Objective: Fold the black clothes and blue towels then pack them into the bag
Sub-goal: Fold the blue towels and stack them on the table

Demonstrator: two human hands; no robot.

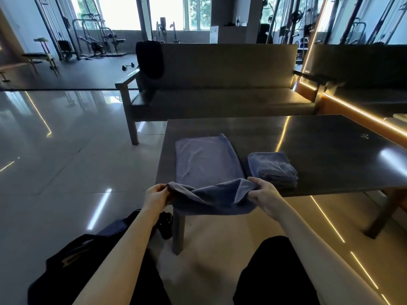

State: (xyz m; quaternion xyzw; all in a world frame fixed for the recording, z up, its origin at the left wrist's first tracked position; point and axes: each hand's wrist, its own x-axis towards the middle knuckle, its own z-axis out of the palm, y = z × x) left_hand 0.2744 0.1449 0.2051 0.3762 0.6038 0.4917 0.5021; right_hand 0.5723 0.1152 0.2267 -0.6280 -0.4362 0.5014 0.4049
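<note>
**Head camera: one wide view, close over the table**

Worn on the head, at the near edge of the table, above it. Faces forward and down across its top. Close: left hand and right hand, holding a towel at the table's near edge, sit mid-frame. Bench beyond the table's far edge; floor left of it. Edges bow.

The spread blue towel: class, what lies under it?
The blue towel lies flat on the dark table; its near end, pinched by the left hand and right hand, hangs past the table's edge. Anything beneath the flat part is covered.
</note>
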